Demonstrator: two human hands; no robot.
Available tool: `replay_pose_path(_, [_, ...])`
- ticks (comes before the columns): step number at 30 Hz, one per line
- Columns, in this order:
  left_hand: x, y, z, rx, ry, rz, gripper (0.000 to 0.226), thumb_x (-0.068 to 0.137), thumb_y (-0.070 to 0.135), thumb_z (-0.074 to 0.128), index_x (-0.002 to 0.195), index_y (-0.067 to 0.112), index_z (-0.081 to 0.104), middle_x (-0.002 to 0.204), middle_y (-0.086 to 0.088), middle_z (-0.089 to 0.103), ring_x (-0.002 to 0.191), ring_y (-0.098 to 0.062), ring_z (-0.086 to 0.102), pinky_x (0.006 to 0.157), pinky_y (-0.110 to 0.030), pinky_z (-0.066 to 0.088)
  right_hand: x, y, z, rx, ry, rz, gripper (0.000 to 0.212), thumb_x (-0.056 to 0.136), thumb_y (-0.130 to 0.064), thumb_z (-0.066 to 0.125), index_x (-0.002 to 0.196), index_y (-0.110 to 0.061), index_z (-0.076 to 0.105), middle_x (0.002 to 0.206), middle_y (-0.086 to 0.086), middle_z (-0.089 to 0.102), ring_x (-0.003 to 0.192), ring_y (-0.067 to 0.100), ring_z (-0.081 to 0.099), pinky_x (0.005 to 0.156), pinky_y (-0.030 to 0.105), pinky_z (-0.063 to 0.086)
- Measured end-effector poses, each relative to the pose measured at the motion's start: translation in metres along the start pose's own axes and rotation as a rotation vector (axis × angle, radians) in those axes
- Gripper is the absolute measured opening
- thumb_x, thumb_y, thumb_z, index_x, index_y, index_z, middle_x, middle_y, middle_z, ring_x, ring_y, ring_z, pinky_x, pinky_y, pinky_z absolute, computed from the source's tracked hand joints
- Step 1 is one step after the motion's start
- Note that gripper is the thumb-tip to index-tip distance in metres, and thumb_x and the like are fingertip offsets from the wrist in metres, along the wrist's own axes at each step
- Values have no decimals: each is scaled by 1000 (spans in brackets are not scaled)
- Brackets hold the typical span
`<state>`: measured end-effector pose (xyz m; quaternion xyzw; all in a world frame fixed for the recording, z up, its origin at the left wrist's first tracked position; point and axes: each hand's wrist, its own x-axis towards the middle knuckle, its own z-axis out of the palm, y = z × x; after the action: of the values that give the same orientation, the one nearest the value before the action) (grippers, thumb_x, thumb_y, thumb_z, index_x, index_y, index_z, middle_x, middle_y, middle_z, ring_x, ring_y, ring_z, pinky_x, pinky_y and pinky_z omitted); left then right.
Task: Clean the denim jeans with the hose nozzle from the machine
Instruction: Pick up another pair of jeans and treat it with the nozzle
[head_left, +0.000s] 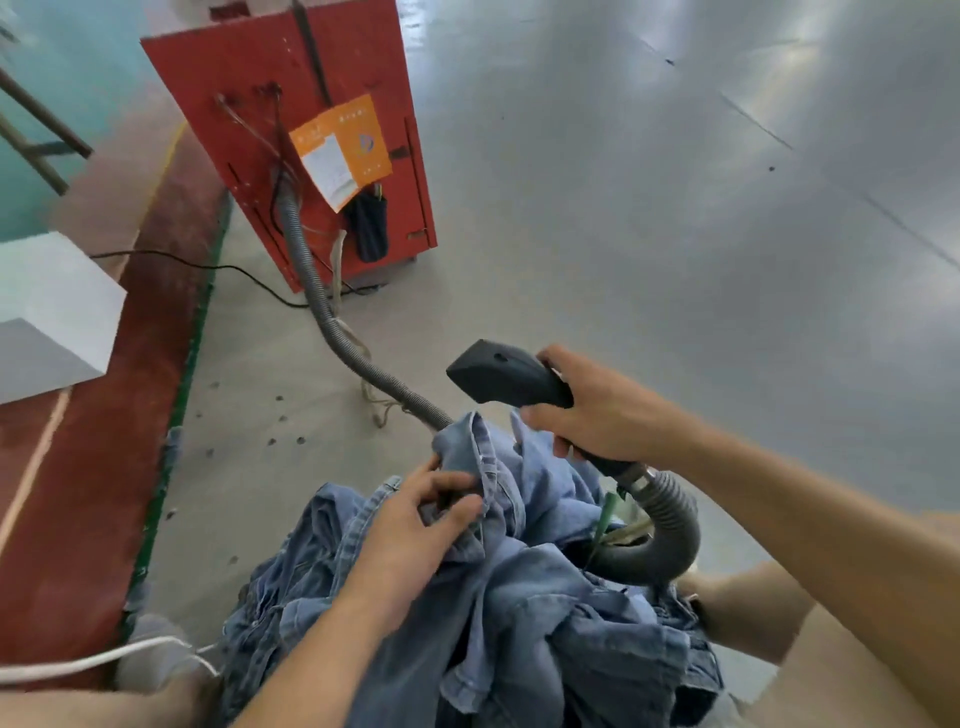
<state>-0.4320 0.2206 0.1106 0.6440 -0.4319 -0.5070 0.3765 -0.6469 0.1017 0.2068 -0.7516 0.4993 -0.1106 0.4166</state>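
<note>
I see my right hand wrapped tight round the black hose nozzle, held up just above the blue jeans bunched on my lap, while my left hand pinches a fold of them, and the gray hose runs to the red machine.

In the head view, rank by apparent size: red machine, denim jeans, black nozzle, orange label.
1. Denim jeans, though nearness to the camera inflates them
2. Red machine
3. Black nozzle; orange label looks similar, unranked
</note>
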Motion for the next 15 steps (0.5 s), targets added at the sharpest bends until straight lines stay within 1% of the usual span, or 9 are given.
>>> replay_pose_path(2, [2,0,4,110,106,-19,38,76,36,91,102,43,64,100,14,70,88,-3,67,77,-20,53,-11,5,-8,22,65,-40,30,102,-35,65,128,-24,54,85,2,70,58,13,71,50,22,55])
replay_pose_path(4, [4,3,10,132,156,-8,56,73,31,91,106,45,48,104,9,65,89,-10,64,81,-25,52,-21,11,-15,43,83,-30,24,103,-40,62,122,-27,54,80,6,69,53,15,66,49,26,55])
replay_pose_path(5, [4,4,13,130,162,23,60,74,25,91,106,45,44,107,8,64,90,-9,62,80,-20,50,-25,14,-18,54,82,-10,20,103,-41,60,117,-28,54,77,7,67,49,15,64,47,28,55])
replay_pose_path(7, [2,6,21,145,189,78,62,74,17,89,106,43,42,109,13,61,92,3,60,74,-7,44,-33,18,-22,96,43,31,10,103,-42,61,105,-33,56,70,6,65,46,17,61,45,32,54])
replay_pose_path(9, [-2,6,28,141,234,118,64,73,14,89,107,41,43,111,18,58,95,13,55,74,-2,41,-41,19,-19,148,-75,63,9,99,-46,64,94,-40,60,64,0,64,47,18,60,45,33,54])
replay_pose_path(10, [-6,5,32,124,246,135,66,72,11,89,109,40,43,112,17,58,95,13,55,75,-3,42,-44,19,-14,162,-144,81,10,98,-48,65,91,-42,61,62,-3,64,47,16,60,44,31,53])
replay_pose_path(12, [-11,1,38,46,232,157,70,73,5,88,113,41,44,114,12,62,96,9,60,80,-8,48,-42,19,3,173,-185,105,8,99,-45,65,92,-43,63,59,-5,63,46,13,59,43,27,51])
replay_pose_path(13, [-15,-2,40,6,204,157,72,74,3,88,116,41,44,115,10,66,98,7,63,83,-12,51,-39,20,11,183,-139,113,5,101,-43,65,97,-40,63,61,-4,62,45,12,58,44,27,51])
replay_pose_path(15, [-21,-6,40,-37,147,168,75,75,4,88,120,44,44,115,11,72,103,-2,69,87,-20,56,-28,21,15,228,22,136,12,104,-38,62,109,-28,63,69,2,62,47,13,57,46,29,53])
